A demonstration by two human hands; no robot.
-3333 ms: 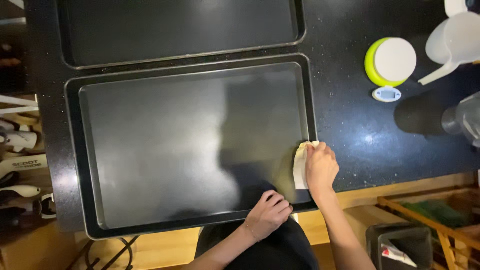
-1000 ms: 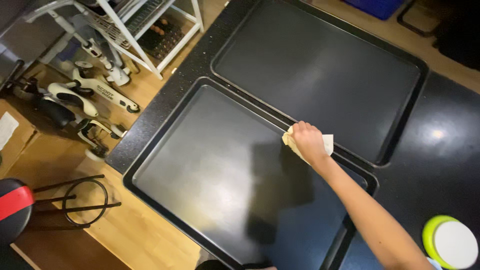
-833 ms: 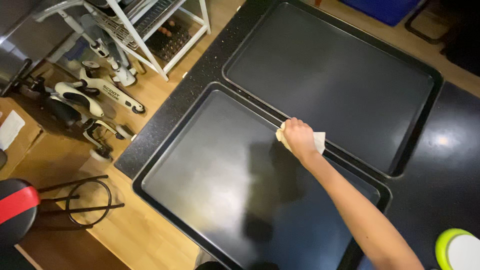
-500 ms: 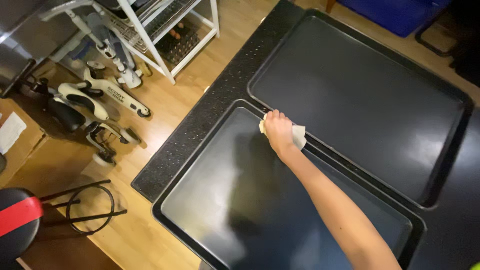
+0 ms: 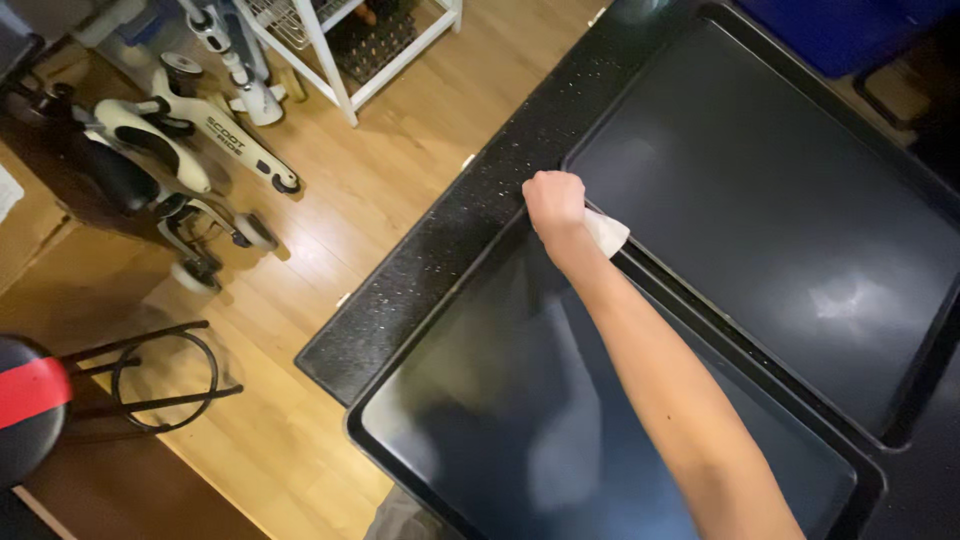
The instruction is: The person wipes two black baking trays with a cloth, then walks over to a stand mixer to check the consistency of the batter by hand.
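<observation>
Cloth: a small white folded cloth (image 5: 606, 232) lies pressed on the far corner of the near tray, at the rim it shares with the second tray; only its edge shows from under the hand.
Right hand: the right hand (image 5: 556, 202) is clenched around the cloth, knuckles up, arm stretched across the near tray.
Left hand: out of view, so its grip cannot be told.
Near tray: a large dark rectangular metal baking tray (image 5: 480, 400), bare and glossy under the arm.
Second tray: a matching dark metal tray (image 5: 800, 200) lies just beyond the near tray, rims touching.
Counter: a black speckled stone counter (image 5: 450, 250) bears both trays.
Step in hand: judged as wiping the near tray's far corner.
Next move: seemingly calls for steady downward pressure and a stroke that follows the rim without snagging the cloth.
Beyond the counter: wooden floor (image 5: 330, 200), a white scooter (image 5: 190, 130) and a black stool (image 5: 60, 400), well apart from the tray.
</observation>
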